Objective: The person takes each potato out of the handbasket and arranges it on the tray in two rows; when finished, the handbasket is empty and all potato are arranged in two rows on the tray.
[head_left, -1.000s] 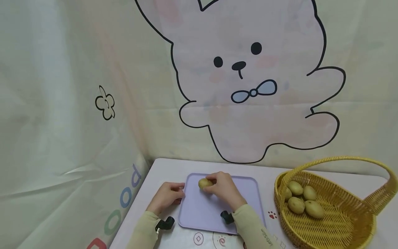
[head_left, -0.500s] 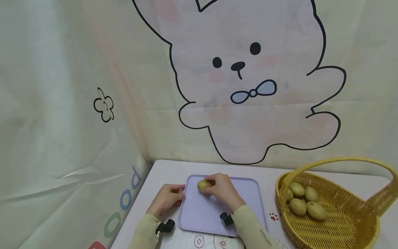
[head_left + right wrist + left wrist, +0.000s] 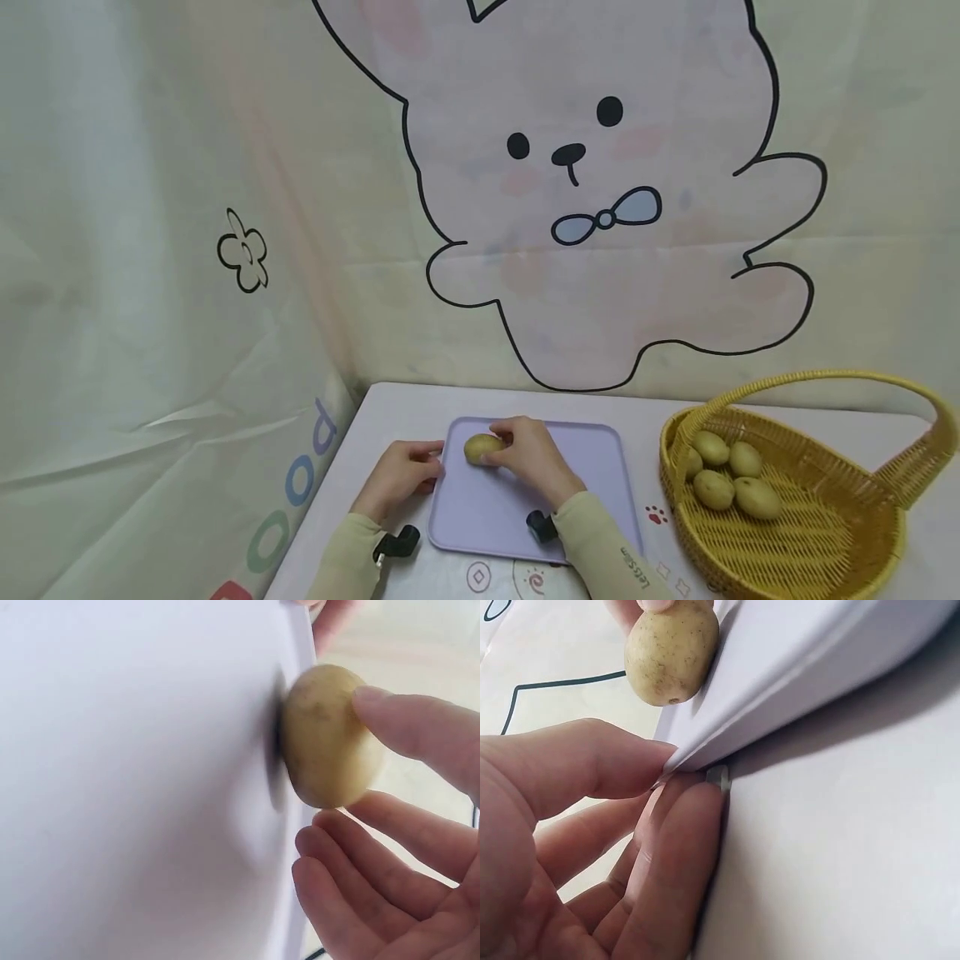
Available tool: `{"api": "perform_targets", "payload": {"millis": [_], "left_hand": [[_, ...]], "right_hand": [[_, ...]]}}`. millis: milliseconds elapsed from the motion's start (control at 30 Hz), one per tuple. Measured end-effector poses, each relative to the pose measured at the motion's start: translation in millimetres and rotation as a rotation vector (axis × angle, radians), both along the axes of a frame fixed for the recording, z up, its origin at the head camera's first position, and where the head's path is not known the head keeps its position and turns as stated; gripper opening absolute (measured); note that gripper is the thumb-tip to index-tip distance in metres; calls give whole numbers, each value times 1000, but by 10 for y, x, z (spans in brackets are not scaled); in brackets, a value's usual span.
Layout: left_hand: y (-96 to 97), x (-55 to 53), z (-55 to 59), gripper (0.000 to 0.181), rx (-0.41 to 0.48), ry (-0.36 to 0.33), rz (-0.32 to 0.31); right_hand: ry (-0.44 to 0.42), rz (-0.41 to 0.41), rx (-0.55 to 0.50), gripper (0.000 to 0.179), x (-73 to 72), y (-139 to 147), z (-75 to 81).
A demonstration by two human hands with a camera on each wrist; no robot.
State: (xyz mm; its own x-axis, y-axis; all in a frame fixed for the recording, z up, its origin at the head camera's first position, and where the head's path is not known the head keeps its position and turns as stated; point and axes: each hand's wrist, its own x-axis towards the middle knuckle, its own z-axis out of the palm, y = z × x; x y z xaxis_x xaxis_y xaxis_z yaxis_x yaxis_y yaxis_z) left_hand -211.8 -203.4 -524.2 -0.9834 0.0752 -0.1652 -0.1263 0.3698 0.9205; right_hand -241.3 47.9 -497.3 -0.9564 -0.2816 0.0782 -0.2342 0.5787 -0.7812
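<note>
A yellowish potato (image 3: 481, 450) sits at the upper left of a flat lilac tray (image 3: 517, 500). My right hand (image 3: 534, 458) pinches it from the right, with the thumb on one side and the index finger on the other. Close up in the right wrist view, the potato (image 3: 326, 739) is at the tray surface; whether it bears on it fully is hard to tell. My left hand (image 3: 400, 477) holds the tray's left edge. In the left wrist view its thumb (image 3: 607, 761) lies on the rim and its fingers (image 3: 679, 855) curl beneath.
A yellow woven basket (image 3: 817, 542) with a tall handle stands right of the tray, and several potatoes (image 3: 756, 498) lie in its left part. A white table (image 3: 405, 408) bears both. Behind it hangs a cloth backdrop (image 3: 585, 325) with a cartoon animal.
My right hand and the potato have shifted slightly left over the tray, and more of the potato shows. The left hand stays at the tray edge.
</note>
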Motion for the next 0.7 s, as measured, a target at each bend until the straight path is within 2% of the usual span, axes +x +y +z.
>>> {"api": "perform_targets", "payload": {"millis": [200,367,533,700], "left_hand": [[9,-27,-15,54,11,0,3],[-46,-40,-70,54,-22,-4,6],[-79,-26,-47,53,-34,-13,40],[-6,-29,-42,54,-29,-23,23]], "right_hand": [[31,8,30,48,188,141,171],[51,39,85,45,565,420,370],[112,74,142,41,947,970,601],[167,108,214,35,1271,1639,735]]}}
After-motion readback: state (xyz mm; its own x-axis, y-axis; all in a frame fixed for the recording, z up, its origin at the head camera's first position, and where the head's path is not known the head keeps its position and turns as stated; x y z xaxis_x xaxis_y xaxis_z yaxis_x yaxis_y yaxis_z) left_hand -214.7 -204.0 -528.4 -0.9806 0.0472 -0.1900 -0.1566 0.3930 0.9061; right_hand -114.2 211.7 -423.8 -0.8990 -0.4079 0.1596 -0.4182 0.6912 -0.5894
